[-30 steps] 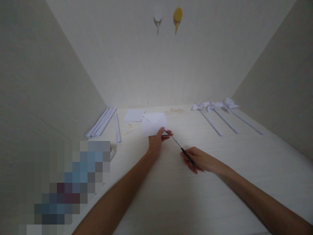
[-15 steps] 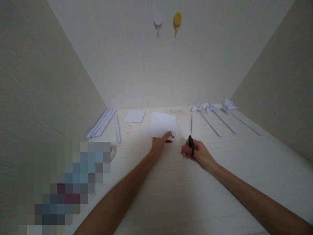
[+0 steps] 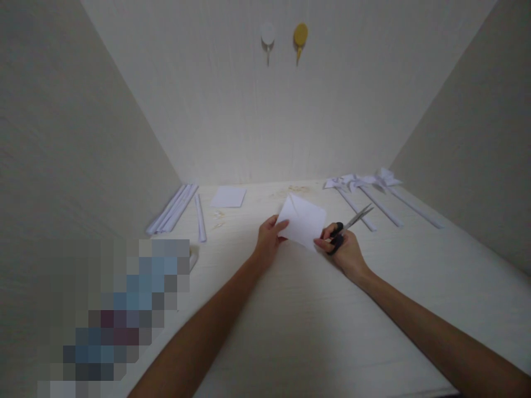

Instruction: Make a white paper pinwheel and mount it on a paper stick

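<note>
Head view, taking the held sheet as the middle of the clock: the white sheet of paper (image 3: 305,221) is between the two hands over the table (image 3: 249,331), tilted, with a fold line slanting near its top corner. At eight o'clock the left hand (image 3: 269,237) pinches its left edge, thumb on the near face and fingers behind. At four o'clock the right hand (image 3: 344,251) has black-handled scissors (image 3: 352,222) in its grasp, blades pointing to about two o'clock and looking slightly parted, while its fingertips seem to meet the sheet's lower right corner; whether they grip it firmly, I cannot tell.

The sheet should be light and thin, fairly crisp along the fold but floppy across its loose span, and easy to crease or tear. It is best taken by opposite edges or corners with a soft pinch, keeping the blades away from the paper.

Between nine and ten o'clock lies a paper square (image 3: 228,197); near nine, pale scraps (image 3: 218,215), a single paper roll (image 3: 200,218) and a bundle of rolls (image 3: 174,207). Between two and three o'clock are three topped paper sticks (image 3: 388,213).
</note>
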